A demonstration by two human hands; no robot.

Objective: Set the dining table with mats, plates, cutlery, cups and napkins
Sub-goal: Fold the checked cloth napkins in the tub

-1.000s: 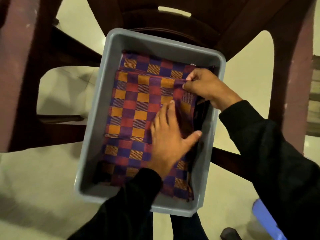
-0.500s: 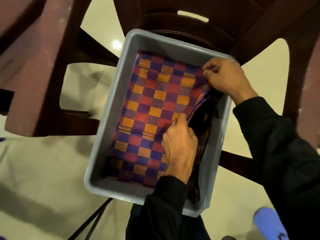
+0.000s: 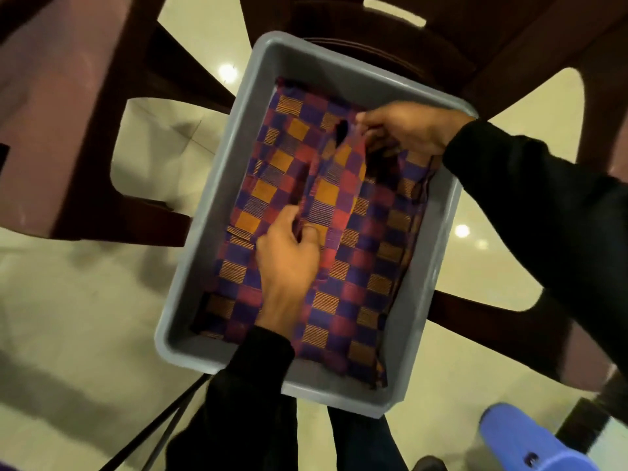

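Note:
A grey plastic tub sits on a dark brown plastic chair and holds a stack of checked mats in purple, red and orange. The top mat is bunched and raised off the stack along its middle. My left hand pinches its near edge, fingers curled round the cloth. My right hand pinches the far edge near the tub's right rim. More checked mats lie flat beneath. Both sleeves are black.
The brown chair back and arms frame the tub; another dark chair part stands at the left. Pale tiled floor lies below. A blue plastic object is at the bottom right.
My left hand went from lying flat on the mats to pinching the top mat. Both hands have lifted that mat off the stack and drawn it toward the tub's middle.

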